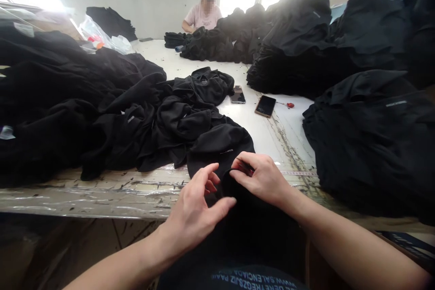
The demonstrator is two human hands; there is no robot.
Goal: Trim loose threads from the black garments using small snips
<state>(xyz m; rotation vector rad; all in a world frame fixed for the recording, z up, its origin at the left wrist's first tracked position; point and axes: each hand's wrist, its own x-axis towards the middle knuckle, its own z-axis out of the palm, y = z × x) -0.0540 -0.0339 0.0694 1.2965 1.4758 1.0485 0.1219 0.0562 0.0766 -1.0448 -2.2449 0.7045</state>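
Note:
A black garment (222,145) with small light lettering hangs over the table's front edge toward my lap. My right hand (260,176) pinches a folded edge of this cloth between thumb and fingertips. A small dark object shows between its fingers, too hidden to name. Just left of it, my left hand (195,199) is open beside the cloth, thumb stretched out and fingers curved apart. Whether its fingertips touch the fabric I cannot tell.
Crumpled black garments (78,99) cover the table's left side. Stacked black garments (370,131) stand on the right. Two phones, one silver-edged (238,94) and one brown-edged (265,106), lie mid-table. A person (204,16) works at the far end. A measuring tape (299,173) lies near the front edge.

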